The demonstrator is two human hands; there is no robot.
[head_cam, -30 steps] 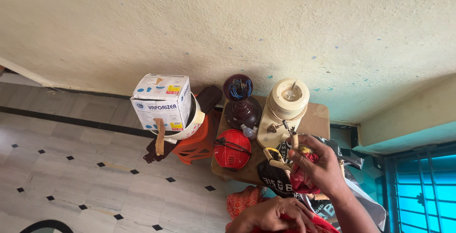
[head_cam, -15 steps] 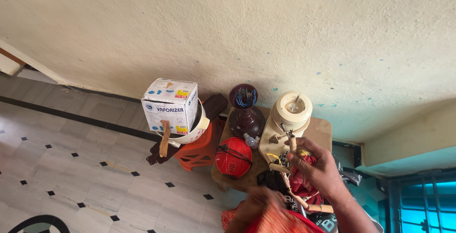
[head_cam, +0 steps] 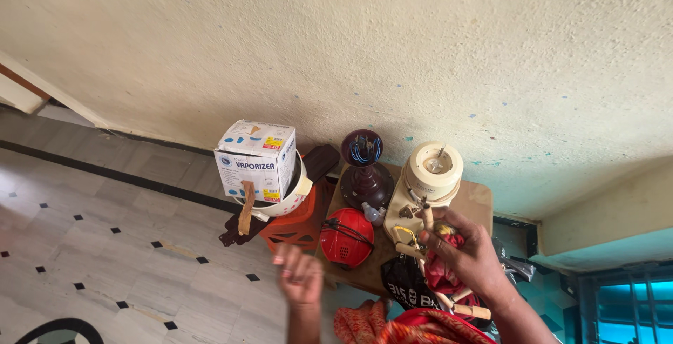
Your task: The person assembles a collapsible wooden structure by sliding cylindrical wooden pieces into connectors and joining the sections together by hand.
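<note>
My right hand (head_cam: pixel 468 254) is shut on a bundle of wooden-handled tools (head_cam: pixel 425 216) wrapped with a red cloth (head_cam: pixel 438 274), held over the front of a small wooden table (head_cam: pixel 478 200). My left hand (head_cam: pixel 300 278) is raised to the left of the table with fingers spread, blurred and holding nothing. It hovers in front of an orange stool (head_cam: pixel 289 222) and a red domed part (head_cam: pixel 345 236). A cream mixer base (head_cam: pixel 429 174) stands just behind my right hand.
A white carton (head_cam: pixel 256 159) sits in a cream pot (head_cam: pixel 297 188) on the stool. A dark red fan stand (head_cam: pixel 364 169) is on the table. A black bag (head_cam: pixel 405 284) and orange-red cloth (head_cam: pixel 413 326) lie below. The wall is close behind; a blue window grille (head_cam: pixel 627 309) is right.
My left hand lifted off the red-orange cloth at the bottom, moved left and opened. My right hand kept hold of the tool bundle, staying near the mixer base.
</note>
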